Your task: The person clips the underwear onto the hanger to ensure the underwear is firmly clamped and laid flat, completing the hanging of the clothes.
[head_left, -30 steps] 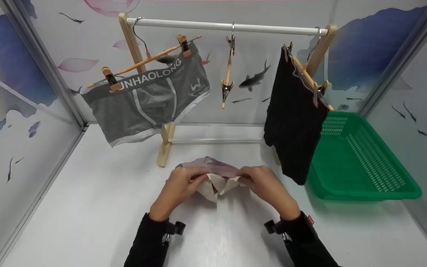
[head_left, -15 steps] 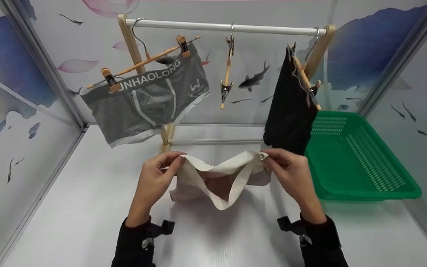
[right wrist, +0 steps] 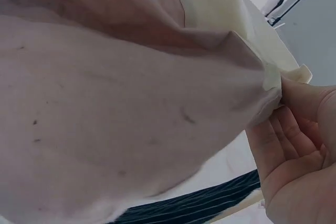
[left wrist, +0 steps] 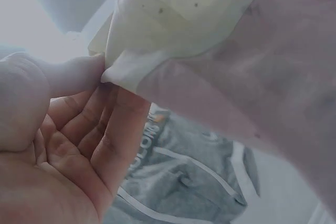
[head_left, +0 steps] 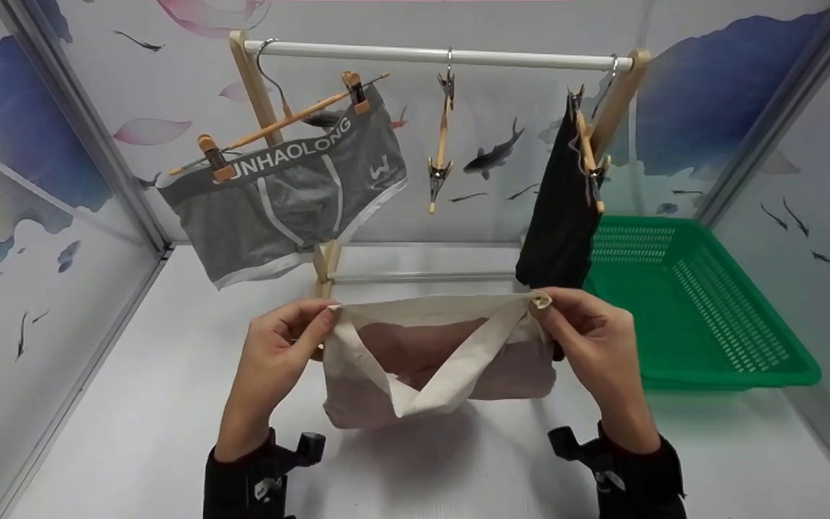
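Observation:
A pale pink garment with a wide cream waistband is stretched between the two hands over the table. My left hand pinches one end of the band between thumb and fingers, as the left wrist view shows close up. At the other end, my right hand pinches a folded corner of the band. The near side of the band sags in a V, leaving the inside visible. Small dark specks dot the pink cloth in the right wrist view.
Behind stands a rack with a white rail. Grey boxer briefs hang at left, a bare clip hanger in the middle, a black ribbed garment at right. A green basket sits right of the rack, on the white table.
From a bunched heap low on the table, the pink garment has been lifted and spread. Both hands have moved apart, pulling the band wide. The black garment on its hanger has swung round.

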The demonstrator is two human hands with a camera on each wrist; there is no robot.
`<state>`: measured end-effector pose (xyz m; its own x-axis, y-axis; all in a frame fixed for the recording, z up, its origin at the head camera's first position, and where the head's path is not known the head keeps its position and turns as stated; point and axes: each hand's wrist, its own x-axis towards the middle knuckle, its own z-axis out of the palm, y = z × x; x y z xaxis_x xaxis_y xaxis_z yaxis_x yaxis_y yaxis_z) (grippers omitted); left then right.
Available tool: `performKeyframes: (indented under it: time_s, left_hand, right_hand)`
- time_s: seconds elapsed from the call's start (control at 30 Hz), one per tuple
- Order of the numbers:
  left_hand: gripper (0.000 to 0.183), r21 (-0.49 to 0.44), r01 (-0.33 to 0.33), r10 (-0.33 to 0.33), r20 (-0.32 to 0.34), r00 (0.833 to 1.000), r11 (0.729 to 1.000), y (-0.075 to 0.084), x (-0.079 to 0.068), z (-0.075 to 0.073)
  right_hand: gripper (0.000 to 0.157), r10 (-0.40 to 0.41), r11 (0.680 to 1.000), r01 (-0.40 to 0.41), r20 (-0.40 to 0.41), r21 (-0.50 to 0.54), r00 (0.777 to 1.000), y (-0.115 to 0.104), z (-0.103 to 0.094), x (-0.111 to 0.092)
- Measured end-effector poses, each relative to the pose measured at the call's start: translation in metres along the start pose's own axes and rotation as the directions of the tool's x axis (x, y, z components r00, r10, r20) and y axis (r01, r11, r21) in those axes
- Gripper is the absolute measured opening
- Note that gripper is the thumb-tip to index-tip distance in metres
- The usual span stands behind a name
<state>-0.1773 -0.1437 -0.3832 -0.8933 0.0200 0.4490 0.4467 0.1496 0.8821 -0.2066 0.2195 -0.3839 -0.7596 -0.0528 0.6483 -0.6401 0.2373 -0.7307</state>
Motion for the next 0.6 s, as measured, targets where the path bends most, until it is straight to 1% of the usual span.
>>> performKeyframes:
  time_s: [0.07, 0.13, 0.23, 0.33, 0.43, 0.5, 0.6]
  left_hand:
    - [0.013, -0.016, 0.020, -0.019, 0.011, 1.000, 1.000, 0.005, -0.003, 0.000]
    - [0.013, -0.028, 0.049, -0.049, 0.023, 0.999, 0.998, 0.007, -0.003, 0.000]
    - [0.015, -0.027, 0.113, -0.111, 0.060, 0.992, 0.993, 0.002, -0.001, -0.002]
    - [0.020, 0.021, 0.183, -0.184, 0.120, 0.976, 0.983, -0.014, 0.004, -0.002]
    - [0.023, 0.115, 0.225, -0.242, 0.172, 0.955, 0.968, -0.034, 0.008, 0.001]
    - [0.022, 0.191, 0.235, -0.270, 0.186, 0.945, 0.953, -0.047, 0.010, 0.005]
    - [0.018, 0.310, 0.231, -0.294, 0.173, 0.940, 0.922, -0.065, 0.010, 0.013]
  right_hand:
    - [0.018, 0.016, 1.000, -0.016, -0.011, 0.012, 1.000, -0.004, -0.002, -0.002]
    - [0.017, 0.031, 0.999, -0.031, -0.012, 0.020, 0.999, -0.005, -0.003, -0.002]
    - [0.016, 0.050, 0.999, -0.050, 0.023, 0.002, 0.998, -0.001, 0.000, 0.000]
    - [0.015, 0.067, 0.997, -0.063, 0.106, -0.039, 0.992, 0.011, 0.008, 0.002]
    - [0.012, 0.084, 0.994, -0.068, 0.195, -0.089, 0.977, 0.026, 0.019, 0.004]
    - [0.010, 0.099, 0.988, -0.066, 0.249, -0.139, 0.963, 0.037, 0.027, 0.004]
    - [0.010, 0.116, 0.978, -0.051, 0.326, -0.200, 0.938, 0.053, 0.038, 0.002]
